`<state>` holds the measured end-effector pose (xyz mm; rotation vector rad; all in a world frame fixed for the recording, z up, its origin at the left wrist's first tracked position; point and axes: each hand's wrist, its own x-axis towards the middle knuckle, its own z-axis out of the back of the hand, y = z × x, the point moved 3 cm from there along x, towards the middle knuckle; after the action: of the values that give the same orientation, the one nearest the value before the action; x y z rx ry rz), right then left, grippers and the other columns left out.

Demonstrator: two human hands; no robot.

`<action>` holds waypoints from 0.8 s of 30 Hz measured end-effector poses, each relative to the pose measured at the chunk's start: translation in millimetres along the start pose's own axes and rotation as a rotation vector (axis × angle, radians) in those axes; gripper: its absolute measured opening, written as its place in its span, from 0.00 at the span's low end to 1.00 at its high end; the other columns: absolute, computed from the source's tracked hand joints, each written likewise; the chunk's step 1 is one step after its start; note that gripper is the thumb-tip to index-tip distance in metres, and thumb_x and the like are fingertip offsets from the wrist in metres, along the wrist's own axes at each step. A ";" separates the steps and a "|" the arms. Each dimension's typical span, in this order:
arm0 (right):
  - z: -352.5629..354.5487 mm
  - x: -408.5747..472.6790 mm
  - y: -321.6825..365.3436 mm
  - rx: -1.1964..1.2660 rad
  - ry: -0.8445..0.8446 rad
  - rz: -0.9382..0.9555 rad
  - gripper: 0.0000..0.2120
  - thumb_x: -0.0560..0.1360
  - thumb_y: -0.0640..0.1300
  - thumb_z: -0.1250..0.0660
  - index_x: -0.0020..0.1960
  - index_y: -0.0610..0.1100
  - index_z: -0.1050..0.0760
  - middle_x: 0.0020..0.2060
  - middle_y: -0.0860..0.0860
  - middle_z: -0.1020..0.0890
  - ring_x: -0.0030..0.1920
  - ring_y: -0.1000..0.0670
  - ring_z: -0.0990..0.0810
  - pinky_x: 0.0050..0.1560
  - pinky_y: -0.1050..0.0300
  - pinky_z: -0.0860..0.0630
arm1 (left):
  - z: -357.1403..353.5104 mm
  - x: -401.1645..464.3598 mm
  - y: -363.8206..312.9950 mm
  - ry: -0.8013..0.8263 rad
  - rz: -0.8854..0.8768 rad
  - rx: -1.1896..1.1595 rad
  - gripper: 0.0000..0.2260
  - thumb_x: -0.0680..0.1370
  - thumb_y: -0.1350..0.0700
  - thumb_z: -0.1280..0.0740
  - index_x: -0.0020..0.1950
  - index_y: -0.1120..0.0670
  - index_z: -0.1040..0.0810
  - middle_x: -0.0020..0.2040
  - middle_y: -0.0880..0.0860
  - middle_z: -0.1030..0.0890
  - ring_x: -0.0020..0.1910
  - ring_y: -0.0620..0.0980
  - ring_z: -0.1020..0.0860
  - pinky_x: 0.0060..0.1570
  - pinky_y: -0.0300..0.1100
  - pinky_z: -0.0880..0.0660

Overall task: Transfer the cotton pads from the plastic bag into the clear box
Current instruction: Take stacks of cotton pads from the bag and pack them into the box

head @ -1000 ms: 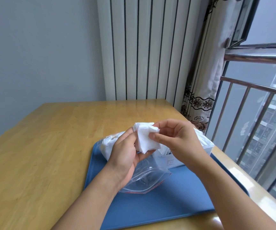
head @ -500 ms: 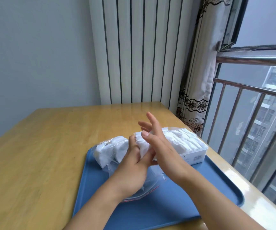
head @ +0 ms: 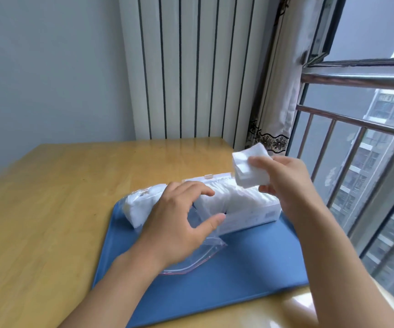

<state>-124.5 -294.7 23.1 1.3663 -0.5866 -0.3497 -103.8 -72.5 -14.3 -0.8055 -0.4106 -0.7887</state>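
Note:
My right hand pinches a small stack of white cotton pads in the air, just above the right end of the clear box. The box lies on the blue tray and holds a row of white pads. The clear plastic bag with a red zip strip lies on the tray to the box's left, with more pads bunched at its far end. My left hand hovers over the bag's mouth, fingers loosely curved and holding nothing.
The tray sits on a wooden table near its right edge. A white radiator and a curtain stand behind the table. Metal window railings run close along the right.
My right hand has lifted the stack of pads up and to the right, away from my left hand. My left hand has let go and spread over the bag.

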 end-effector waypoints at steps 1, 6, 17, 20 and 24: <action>-4.4 -0.6 -3.5 -0.105 0.040 -0.031 0.14 0.70 0.47 0.24 0.40 0.37 0.21 0.30 0.47 0.26 0.28 0.50 0.29 0.28 0.59 0.32 | -3.7 -1.6 -1.0 0.061 -0.036 0.036 0.19 0.71 0.36 0.32 0.58 0.43 0.21 0.54 0.35 0.22 0.53 0.38 0.30 0.54 0.29 0.32; -26.3 -6.5 -15.6 -0.629 0.209 0.048 0.29 0.64 0.51 0.22 0.26 0.46 0.43 0.24 0.51 0.42 0.28 0.49 0.44 0.31 0.55 0.48 | -11.8 -7.4 -2.8 0.207 -0.072 0.123 0.16 0.76 0.42 0.30 0.63 0.43 0.21 0.56 0.35 0.21 0.53 0.41 0.33 0.58 0.34 0.33; -38.0 -8.2 -17.2 -1.195 0.063 0.063 0.23 0.63 0.53 0.20 0.52 0.45 0.22 0.48 0.49 0.19 0.47 0.43 0.23 0.42 0.56 0.29 | -16.6 -8.2 -2.5 0.246 -0.088 0.118 0.14 0.78 0.46 0.31 0.63 0.44 0.22 0.59 0.37 0.22 0.51 0.41 0.33 0.57 0.34 0.32; -36.4 -9.0 -17.8 -1.156 0.148 0.057 0.24 0.65 0.52 0.20 0.54 0.45 0.26 0.48 0.50 0.23 0.53 0.44 0.22 0.45 0.54 0.26 | -17.5 -8.5 -1.6 0.244 -0.094 0.108 0.15 0.78 0.46 0.32 0.64 0.44 0.23 0.59 0.38 0.22 0.51 0.40 0.34 0.57 0.33 0.33; -23.4 -12.4 -0.5 -0.762 0.240 0.245 0.15 0.67 0.58 0.20 0.45 0.50 0.19 0.36 0.59 0.19 0.34 0.59 0.23 0.33 0.63 0.28 | -18.2 -8.3 1.9 0.231 -0.093 0.094 0.16 0.78 0.45 0.31 0.65 0.44 0.22 0.59 0.38 0.23 0.50 0.38 0.36 0.55 0.31 0.35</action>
<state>-120.9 -268.9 18.1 0.5819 -0.3544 -0.1737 -107.1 -81.8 -31.8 -0.6029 -0.2779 -0.9311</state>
